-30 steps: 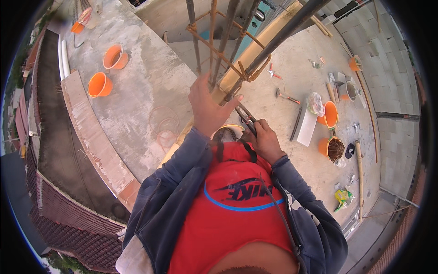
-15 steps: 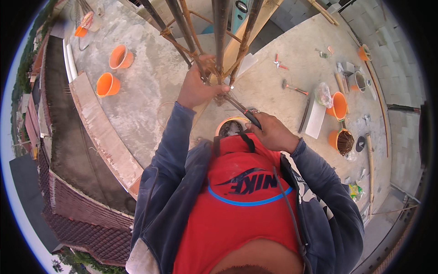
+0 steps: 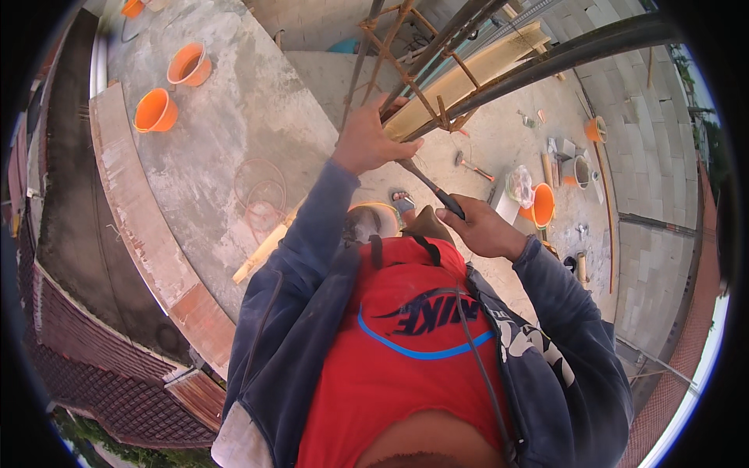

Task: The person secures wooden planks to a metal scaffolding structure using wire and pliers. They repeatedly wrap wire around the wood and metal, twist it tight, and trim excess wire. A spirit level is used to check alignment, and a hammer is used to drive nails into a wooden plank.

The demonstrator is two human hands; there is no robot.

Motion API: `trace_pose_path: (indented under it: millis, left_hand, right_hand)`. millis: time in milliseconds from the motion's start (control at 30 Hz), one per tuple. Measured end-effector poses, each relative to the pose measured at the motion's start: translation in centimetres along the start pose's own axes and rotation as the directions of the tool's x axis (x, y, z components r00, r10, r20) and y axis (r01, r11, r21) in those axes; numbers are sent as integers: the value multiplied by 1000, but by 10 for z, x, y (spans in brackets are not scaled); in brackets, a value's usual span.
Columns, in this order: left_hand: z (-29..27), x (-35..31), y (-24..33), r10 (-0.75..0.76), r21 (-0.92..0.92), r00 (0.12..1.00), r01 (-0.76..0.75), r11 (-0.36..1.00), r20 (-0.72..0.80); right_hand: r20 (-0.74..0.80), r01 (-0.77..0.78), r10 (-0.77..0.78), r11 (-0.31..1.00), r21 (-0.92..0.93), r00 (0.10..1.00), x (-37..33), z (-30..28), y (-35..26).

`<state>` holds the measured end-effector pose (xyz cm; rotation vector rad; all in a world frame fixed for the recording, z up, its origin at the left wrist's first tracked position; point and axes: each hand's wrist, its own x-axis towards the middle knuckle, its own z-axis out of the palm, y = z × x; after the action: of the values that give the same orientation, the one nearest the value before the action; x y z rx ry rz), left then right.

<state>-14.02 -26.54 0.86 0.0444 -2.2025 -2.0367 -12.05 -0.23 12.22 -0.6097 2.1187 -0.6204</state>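
Tool sits in right hand — stretching toward left hand.

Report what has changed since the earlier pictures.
The right hand has moved outward to the right, farther from the left hand, with the tool still in it. The view has swung too. Nothing visibly let go. The left hand stays at the rebar; the hammer remains on the floor.
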Motion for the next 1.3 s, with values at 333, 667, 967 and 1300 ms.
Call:
trace_pose_path:
  millis: [333, 667, 967, 1300]
  left_hand:
    - [-10, 1, 16, 36, 51, 996, -40, 998, 76]
    - [-7, 3, 6, 32, 22, 994, -34, 999, 101]
    - [-5, 1, 6, -13, -4, 993, 13, 1000, 117]
    - [-9, 2, -1, -61, -25, 988, 65, 998, 145]
  right_hand:
    - [280, -198, -71, 544, 816, 957, 28, 43, 76]
    - [109, 90, -311, 562, 823, 944, 66, 92, 116]
    - [86, 96, -343, 480, 872, 935, 88, 105, 141]
    - [155, -96, -428, 156, 983, 890, 76, 109, 134]
